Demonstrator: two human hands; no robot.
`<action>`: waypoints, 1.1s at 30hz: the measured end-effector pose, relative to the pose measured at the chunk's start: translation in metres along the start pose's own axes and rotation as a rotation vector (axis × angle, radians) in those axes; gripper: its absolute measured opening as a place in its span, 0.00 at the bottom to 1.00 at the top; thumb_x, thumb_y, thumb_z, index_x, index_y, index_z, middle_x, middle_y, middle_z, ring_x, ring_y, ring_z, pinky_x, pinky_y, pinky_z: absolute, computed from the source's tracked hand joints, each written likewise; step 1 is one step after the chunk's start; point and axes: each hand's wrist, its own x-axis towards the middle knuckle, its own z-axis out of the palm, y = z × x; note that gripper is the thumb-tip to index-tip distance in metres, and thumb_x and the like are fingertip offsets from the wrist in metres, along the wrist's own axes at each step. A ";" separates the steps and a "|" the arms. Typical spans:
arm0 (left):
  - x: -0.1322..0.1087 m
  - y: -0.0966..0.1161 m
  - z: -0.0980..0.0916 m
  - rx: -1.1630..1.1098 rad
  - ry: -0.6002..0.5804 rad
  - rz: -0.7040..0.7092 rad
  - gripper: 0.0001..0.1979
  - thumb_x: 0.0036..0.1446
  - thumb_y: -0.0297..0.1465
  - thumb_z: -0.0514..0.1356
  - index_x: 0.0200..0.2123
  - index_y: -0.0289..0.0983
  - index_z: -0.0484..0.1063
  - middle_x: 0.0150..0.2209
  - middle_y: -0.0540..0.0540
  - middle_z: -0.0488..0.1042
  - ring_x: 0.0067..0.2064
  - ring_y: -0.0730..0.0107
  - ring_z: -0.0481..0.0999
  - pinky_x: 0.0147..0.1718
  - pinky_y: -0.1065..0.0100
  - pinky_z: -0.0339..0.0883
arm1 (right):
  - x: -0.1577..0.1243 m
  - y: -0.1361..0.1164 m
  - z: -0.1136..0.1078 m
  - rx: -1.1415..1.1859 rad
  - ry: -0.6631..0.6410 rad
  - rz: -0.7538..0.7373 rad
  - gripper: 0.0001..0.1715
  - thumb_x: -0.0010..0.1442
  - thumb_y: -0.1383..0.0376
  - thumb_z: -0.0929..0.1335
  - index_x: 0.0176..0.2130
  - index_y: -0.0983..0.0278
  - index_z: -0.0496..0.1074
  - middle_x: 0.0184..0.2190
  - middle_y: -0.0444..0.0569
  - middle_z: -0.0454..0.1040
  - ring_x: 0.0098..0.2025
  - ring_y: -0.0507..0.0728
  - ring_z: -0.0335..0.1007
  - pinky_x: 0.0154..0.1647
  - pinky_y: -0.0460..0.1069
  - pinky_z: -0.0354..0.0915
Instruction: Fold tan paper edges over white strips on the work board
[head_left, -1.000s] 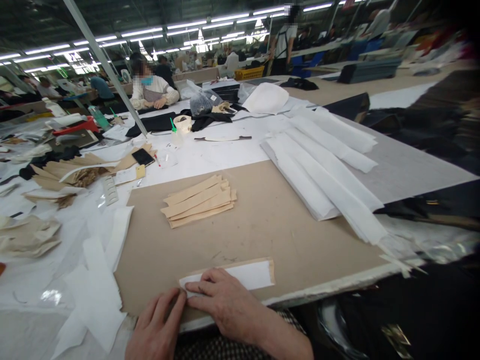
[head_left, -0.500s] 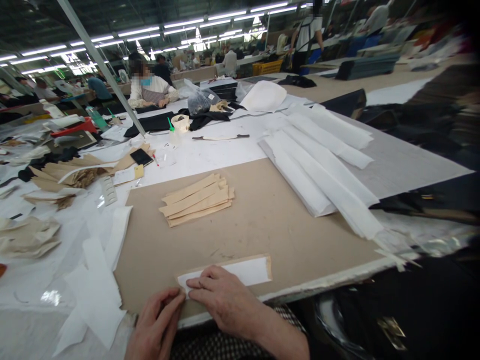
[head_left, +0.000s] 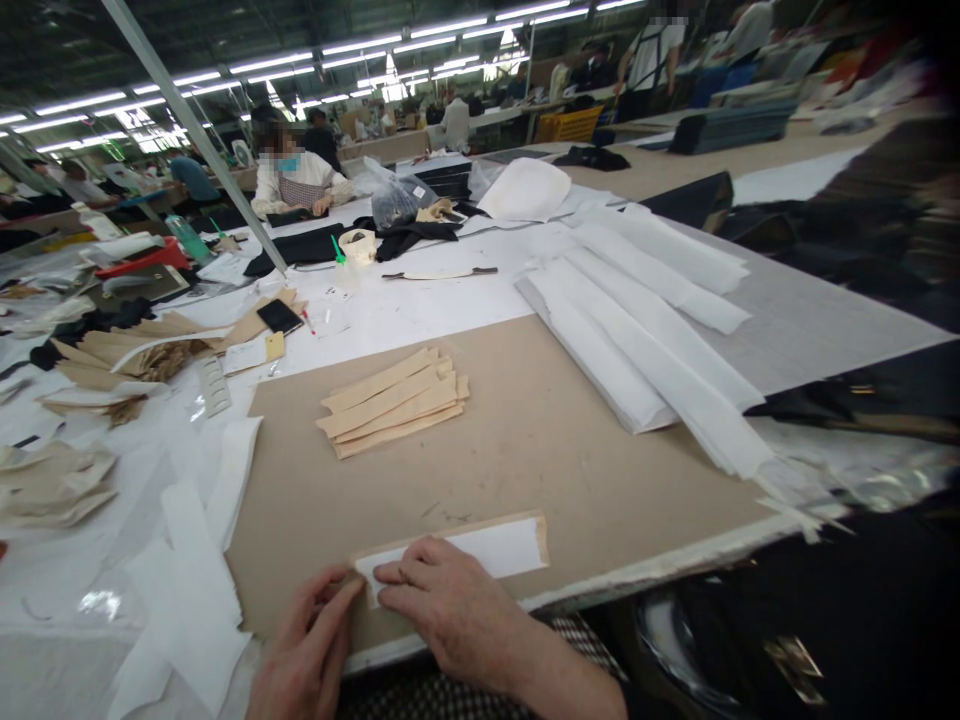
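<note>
1. At six o'clock on the brown board (head_left: 525, 440), my right hand (head_left: 442, 600) lies flat, fingers together, pressing the white strip (head_left: 480, 548) onto its tan backing piece (head_left: 541, 532).
2. My left hand (head_left: 307, 650) touches the strip's left end at seven o'clock, fingers loosely together, clamping nothing.
3. Toward twelve o'clock sits a stack of tan strips (head_left: 394, 402).
4. Folded white sheets (head_left: 652, 330) lie at two o'clock on the worktop (head_left: 825, 320).

Matt brown cardboard board (head_left: 525, 440); white paper strip (head_left: 491, 548).

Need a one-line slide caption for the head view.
Both hands, left hand and right hand, press a white strip onto a tan pattern piece at the brown board edge.
</note>
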 end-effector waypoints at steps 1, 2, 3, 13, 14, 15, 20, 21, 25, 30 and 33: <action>-0.001 -0.002 0.003 0.023 -0.007 0.012 0.17 0.67 0.32 0.54 0.57 0.43 0.70 0.55 0.41 0.72 0.50 0.68 0.80 0.49 0.71 0.76 | 0.000 0.000 0.000 -0.002 0.000 -0.001 0.13 0.67 0.72 0.65 0.51 0.63 0.71 0.55 0.44 0.75 0.49 0.57 0.64 0.56 0.51 0.61; -0.002 -0.003 0.005 0.045 -0.010 0.024 0.17 0.67 0.32 0.53 0.58 0.43 0.70 0.55 0.40 0.72 0.49 0.68 0.80 0.48 0.71 0.76 | 0.001 0.000 -0.001 -0.003 -0.001 -0.001 0.13 0.67 0.72 0.65 0.51 0.63 0.71 0.54 0.44 0.75 0.48 0.57 0.64 0.56 0.51 0.61; -0.003 -0.004 0.007 0.065 -0.006 0.034 0.17 0.67 0.32 0.53 0.58 0.42 0.70 0.54 0.40 0.72 0.49 0.68 0.80 0.48 0.71 0.76 | 0.001 0.001 -0.001 -0.001 -0.004 -0.002 0.14 0.67 0.72 0.65 0.52 0.63 0.71 0.54 0.45 0.75 0.48 0.57 0.64 0.55 0.51 0.61; 0.002 0.000 0.001 0.201 0.005 0.160 0.22 0.63 0.24 0.50 0.57 0.41 0.71 0.51 0.41 0.77 0.47 0.66 0.80 0.46 0.71 0.77 | 0.004 -0.005 0.008 0.024 0.013 0.073 0.18 0.68 0.71 0.64 0.57 0.63 0.66 0.56 0.47 0.72 0.51 0.59 0.63 0.58 0.53 0.60; 0.004 0.000 -0.001 0.190 -0.007 0.158 0.23 0.62 0.24 0.50 0.58 0.42 0.70 0.51 0.41 0.77 0.47 0.66 0.81 0.46 0.71 0.77 | 0.006 -0.007 0.011 0.010 0.022 0.108 0.20 0.68 0.70 0.64 0.58 0.63 0.65 0.56 0.49 0.71 0.52 0.60 0.62 0.57 0.54 0.60; 0.005 0.000 -0.002 0.159 -0.018 0.140 0.22 0.63 0.25 0.51 0.58 0.42 0.70 0.51 0.41 0.76 0.47 0.67 0.81 0.45 0.72 0.76 | 0.007 -0.010 0.014 -0.008 0.025 0.142 0.22 0.67 0.69 0.65 0.59 0.63 0.64 0.55 0.50 0.71 0.52 0.61 0.62 0.56 0.55 0.61; 0.010 -0.004 -0.004 -0.114 0.010 -0.114 0.11 0.65 0.34 0.57 0.50 0.44 0.74 0.50 0.44 0.74 0.49 0.69 0.80 0.48 0.71 0.76 | 0.013 -0.015 0.023 -0.089 -0.014 0.172 0.26 0.61 0.68 0.68 0.58 0.64 0.64 0.53 0.53 0.70 0.49 0.64 0.62 0.49 0.58 0.62; 0.011 -0.005 -0.003 -0.148 0.023 -0.178 0.10 0.65 0.36 0.57 0.48 0.44 0.74 0.50 0.44 0.74 0.50 0.68 0.80 0.49 0.70 0.76 | 0.013 -0.014 0.024 -0.097 -0.014 0.167 0.26 0.60 0.68 0.68 0.57 0.65 0.64 0.53 0.53 0.69 0.49 0.64 0.61 0.48 0.58 0.61; 0.015 -0.006 0.007 -0.205 0.033 -0.336 0.11 0.65 0.41 0.58 0.44 0.43 0.76 0.49 0.45 0.74 0.48 0.67 0.80 0.48 0.67 0.77 | 0.011 -0.012 0.026 -0.097 0.011 0.165 0.24 0.62 0.65 0.67 0.58 0.63 0.64 0.53 0.52 0.69 0.49 0.63 0.61 0.49 0.58 0.60; 0.017 -0.007 0.017 -0.156 0.047 -0.294 0.11 0.65 0.42 0.58 0.44 0.44 0.76 0.50 0.46 0.75 0.47 0.68 0.81 0.47 0.68 0.77 | 0.010 -0.010 0.028 -0.078 0.040 0.161 0.23 0.64 0.65 0.67 0.58 0.63 0.64 0.53 0.51 0.70 0.49 0.62 0.60 0.49 0.57 0.60; 0.016 -0.009 0.018 -0.088 0.055 -0.229 0.11 0.65 0.41 0.57 0.46 0.46 0.75 0.50 0.46 0.75 0.49 0.67 0.80 0.49 0.67 0.77 | 0.010 -0.010 0.028 -0.078 0.048 0.160 0.23 0.65 0.65 0.66 0.58 0.63 0.64 0.53 0.51 0.70 0.49 0.62 0.60 0.49 0.57 0.60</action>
